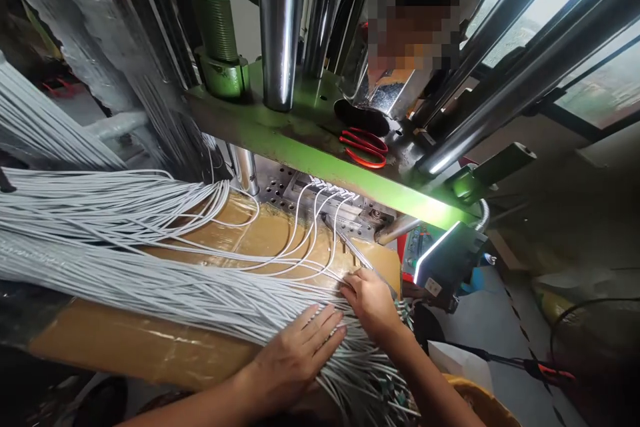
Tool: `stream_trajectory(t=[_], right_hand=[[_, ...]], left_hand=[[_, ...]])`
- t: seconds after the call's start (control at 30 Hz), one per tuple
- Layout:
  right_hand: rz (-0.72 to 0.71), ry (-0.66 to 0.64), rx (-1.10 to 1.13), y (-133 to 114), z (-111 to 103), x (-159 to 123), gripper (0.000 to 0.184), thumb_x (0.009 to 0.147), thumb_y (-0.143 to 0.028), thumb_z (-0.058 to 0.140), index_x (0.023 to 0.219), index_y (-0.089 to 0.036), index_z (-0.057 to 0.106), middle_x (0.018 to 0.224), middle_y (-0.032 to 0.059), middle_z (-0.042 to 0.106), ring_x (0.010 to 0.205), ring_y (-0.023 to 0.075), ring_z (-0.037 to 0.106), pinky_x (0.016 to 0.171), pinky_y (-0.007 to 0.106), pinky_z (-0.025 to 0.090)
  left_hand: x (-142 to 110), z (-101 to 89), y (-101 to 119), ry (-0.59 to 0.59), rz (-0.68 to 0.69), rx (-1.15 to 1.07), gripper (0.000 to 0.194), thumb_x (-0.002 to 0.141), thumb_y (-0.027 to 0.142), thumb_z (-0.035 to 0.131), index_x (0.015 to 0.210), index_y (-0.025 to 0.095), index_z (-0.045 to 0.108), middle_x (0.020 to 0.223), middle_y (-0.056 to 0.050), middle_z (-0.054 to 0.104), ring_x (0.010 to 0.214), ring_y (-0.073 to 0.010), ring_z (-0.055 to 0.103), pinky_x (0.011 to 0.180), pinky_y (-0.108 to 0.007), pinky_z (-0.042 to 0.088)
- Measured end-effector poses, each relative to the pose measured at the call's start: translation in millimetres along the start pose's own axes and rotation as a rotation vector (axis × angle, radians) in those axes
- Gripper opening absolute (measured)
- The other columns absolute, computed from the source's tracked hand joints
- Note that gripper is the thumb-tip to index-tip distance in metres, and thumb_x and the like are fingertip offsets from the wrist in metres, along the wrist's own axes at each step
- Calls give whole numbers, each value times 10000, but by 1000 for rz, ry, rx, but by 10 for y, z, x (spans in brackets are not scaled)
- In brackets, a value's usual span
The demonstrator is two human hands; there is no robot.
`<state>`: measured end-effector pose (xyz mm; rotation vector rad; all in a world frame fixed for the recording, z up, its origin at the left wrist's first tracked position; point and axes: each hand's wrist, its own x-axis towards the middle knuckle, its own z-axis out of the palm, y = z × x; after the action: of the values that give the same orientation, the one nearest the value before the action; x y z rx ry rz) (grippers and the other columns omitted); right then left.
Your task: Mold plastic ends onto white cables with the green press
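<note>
A thick bundle of thin white cables [200, 287] runs from the left toward the front right. My left hand [303, 343] lies flat on the bundle, fingers stretched out. Just right of it, my right hand [373, 300] is closed with curled fingers on white cable at the bundle's far side; its fingertips are partly hidden. Several single cables arch up from there into a metal mold [325, 197] under the green press plate [300, 140]. Small greenish cable ends [400, 390] hang past my right wrist.
Brown taped board [200, 350] lies beneath the cables. Red-handled pliers [365, 147] rest on the press plate, between steel columns [277, 27]. A metal rod [355, 250] lies beyond my right hand. At right stands a lit control box [440, 267]; another person [415, 27] is behind the press.
</note>
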<state>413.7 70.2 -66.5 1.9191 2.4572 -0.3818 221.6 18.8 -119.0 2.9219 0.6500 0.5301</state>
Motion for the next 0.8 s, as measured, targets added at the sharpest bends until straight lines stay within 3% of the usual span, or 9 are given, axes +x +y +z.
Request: stream_trajectory(t=[0.07, 0.2, 0.33, 0.47, 0.63, 0.8], right_hand=[[-22, -44, 32, 18, 8, -11, 115, 878, -225, 591, 940, -216, 688, 945, 41, 675, 903, 187, 620, 759, 260, 446], [-26, -173, 156, 88, -39, -49, 252, 834, -204, 619, 1086, -213, 632, 1012, 47, 673, 923, 185, 617, 764, 251, 438], [-17, -254, 215, 113, -31, 18, 182, 802, -151, 564, 964, -193, 633, 867, 23, 679, 749, 149, 604, 660, 233, 406], [27, -222, 185, 81, -36, 62, 197, 777, -100, 483, 902, -159, 623, 926, 88, 653, 809, 191, 574, 670, 275, 362], [40, -305, 316, 95, -151, 83, 93, 792, -190, 532, 845, -193, 609, 654, -32, 586, 587, 111, 475, 569, 225, 321], [-66, -404, 504, 141, -214, 137, 142, 820, -258, 563, 706, -182, 601, 644, -49, 540, 619, 97, 471, 596, 196, 366]], left_hand=[[-48, 36, -1, 30, -1, -3, 620, 902, 392, 508, 1420, 82, 368, 1465, -176, 406, 1369, -306, 340, 1127, -468, 253], [-90, -6, -9, 58, -2, 1, 613, 901, 398, 507, 1404, 67, 394, 1450, -194, 420, 1369, -327, 332, 1110, -480, 280], [-145, -125, -45, 68, -39, -2, 602, 897, 428, 514, 1397, 108, 419, 1439, -157, 448, 1363, -314, 332, 1097, -467, 283], [-244, -189, -117, 61, -137, 15, 610, 888, 490, 531, 1377, 133, 456, 1401, -122, 498, 1340, -265, 362, 1125, -419, 241], [-265, -193, -145, 96, -115, 15, 531, 904, 441, 522, 1344, 145, 498, 1383, -102, 521, 1316, -251, 396, 1134, -412, 208], [-246, -175, -142, 119, -125, -28, 482, 918, 428, 508, 1315, 155, 526, 1388, -84, 525, 1321, -251, 394, 1144, -421, 168]])
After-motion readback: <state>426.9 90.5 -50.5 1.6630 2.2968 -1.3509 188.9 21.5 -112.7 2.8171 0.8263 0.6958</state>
